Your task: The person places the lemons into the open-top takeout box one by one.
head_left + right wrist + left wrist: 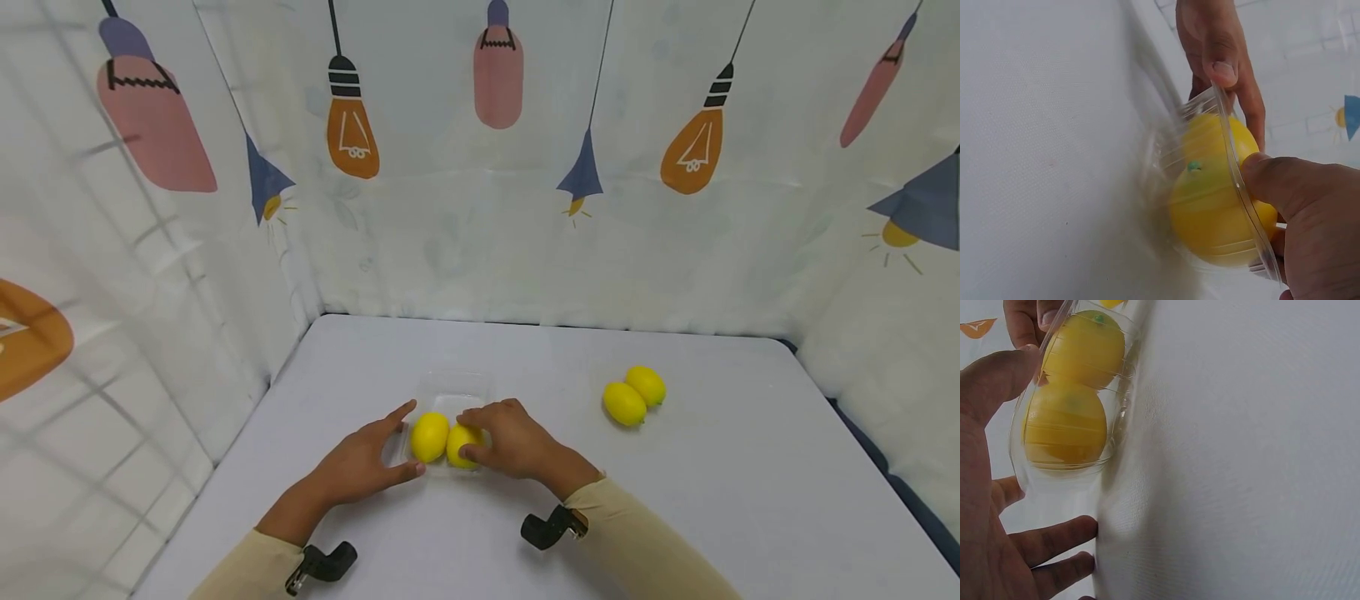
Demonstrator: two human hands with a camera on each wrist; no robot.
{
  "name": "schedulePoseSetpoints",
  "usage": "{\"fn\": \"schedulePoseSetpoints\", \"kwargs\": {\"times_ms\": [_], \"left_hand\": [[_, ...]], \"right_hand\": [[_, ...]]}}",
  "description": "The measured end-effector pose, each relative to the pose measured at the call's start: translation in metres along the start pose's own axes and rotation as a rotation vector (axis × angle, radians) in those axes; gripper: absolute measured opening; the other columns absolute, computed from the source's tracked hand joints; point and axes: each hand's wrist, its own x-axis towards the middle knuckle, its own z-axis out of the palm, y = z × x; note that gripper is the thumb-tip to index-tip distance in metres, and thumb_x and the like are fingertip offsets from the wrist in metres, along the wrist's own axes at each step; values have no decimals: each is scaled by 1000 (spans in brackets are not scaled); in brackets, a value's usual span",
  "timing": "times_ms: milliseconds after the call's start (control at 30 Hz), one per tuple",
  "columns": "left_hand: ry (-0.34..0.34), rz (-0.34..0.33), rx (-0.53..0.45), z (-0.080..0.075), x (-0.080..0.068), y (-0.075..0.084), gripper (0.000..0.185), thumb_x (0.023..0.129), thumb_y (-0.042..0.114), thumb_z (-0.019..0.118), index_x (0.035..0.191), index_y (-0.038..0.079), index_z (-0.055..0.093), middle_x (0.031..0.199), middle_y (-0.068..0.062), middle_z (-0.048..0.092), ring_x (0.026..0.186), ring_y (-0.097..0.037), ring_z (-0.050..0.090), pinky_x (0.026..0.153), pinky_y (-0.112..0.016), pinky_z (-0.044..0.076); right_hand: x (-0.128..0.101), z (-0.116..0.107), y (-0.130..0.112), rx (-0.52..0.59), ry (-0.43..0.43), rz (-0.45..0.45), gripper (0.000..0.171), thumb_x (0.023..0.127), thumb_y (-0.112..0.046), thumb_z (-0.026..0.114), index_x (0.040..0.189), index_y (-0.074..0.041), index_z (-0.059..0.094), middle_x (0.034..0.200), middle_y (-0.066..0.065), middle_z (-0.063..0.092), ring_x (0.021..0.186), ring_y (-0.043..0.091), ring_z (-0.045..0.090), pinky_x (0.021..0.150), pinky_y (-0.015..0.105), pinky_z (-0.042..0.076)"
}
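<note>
4 lemons total: 2 in tray (450, 392), 2 loose (633, 397). Left hand (367, 462) flat against tray; right hand (510, 437) gripped a lemon (461, 442).

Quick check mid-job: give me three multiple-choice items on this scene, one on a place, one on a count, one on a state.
1. Where do the two loose lemons lie?
A. on the table right of the hands
B. in the container
C. by the left wall

2. How many lemons are in the clear container?
A. none
B. two
C. four

3. What is the right hand doing?
A. resting flat on the table
B. hanging idle
C. holding a lemon in the container

Key: 1 A, they sit apart on the table; 2 B, both wrist views show two; 3 C, its thumb presses the lemon.
</note>
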Motion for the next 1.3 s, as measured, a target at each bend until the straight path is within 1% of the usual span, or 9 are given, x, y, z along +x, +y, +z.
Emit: {"fn": "schedulePoseSetpoints", "kwargs": {"times_ms": [233, 500, 667, 933, 1100, 1300], "left_hand": [[4, -7, 5, 0, 1, 0, 99, 84, 68, 72, 164, 33, 26, 144, -9, 58, 137, -38, 48, 109, -66, 36], [0, 6, -5, 0, 1, -1, 99, 84, 68, 72, 164, 32, 26, 144, -9, 58, 137, -37, 48, 109, -65, 36], [1, 19, -1, 1, 2, -3, 99, 84, 69, 71, 164, 31, 26, 144, -9, 58, 137, -37, 48, 109, -65, 36], [-2, 19, -9, 1, 2, -4, 99, 84, 69, 71, 164, 30, 26, 145, -10, 58, 137, -37, 48, 109, -65, 36], [-1, 14, -3, 1, 2, -4, 99, 84, 69, 71, 164, 31, 26, 144, -10, 58, 137, -37, 48, 109, -65, 36], [6, 19, -7, 1, 2, -4, 99, 84, 69, 71, 164, 31, 26, 143, -10, 58, 136, -37, 49, 109, -65, 37]], "right_hand": [[-5, -9, 2, 11, 19, -5, 54, 95, -39, 74, 143, -16, 62, 141, -5, 62, 132, 18, 55, 114, 46, 37], [-8, -15, 3, 9, 1, 11, 54, 96, -38, 73, 145, -18, 60, 143, -4, 59, 134, 19, 52, 114, 44, 38], [-9, -15, 2, 2, 12, 18, 54, 96, -39, 74, 143, -18, 61, 143, -4, 60, 134, 19, 53, 114, 44, 39], [-8, -13, 2, -17, 32, 22, 53, 95, -40, 74, 142, -19, 63, 141, -4, 61, 132, 20, 54, 113, 44, 40], [-5, -9, 0, -59, 29, 29, 52, 94, -42, 75, 139, -19, 65, 138, -5, 63, 130, 19, 55, 113, 44, 40], [-1, -5, -1, -113, 23, 2, 51, 94, -43, 75, 135, -15, 68, 134, -4, 66, 129, 19, 57, 114, 43, 38]]}}
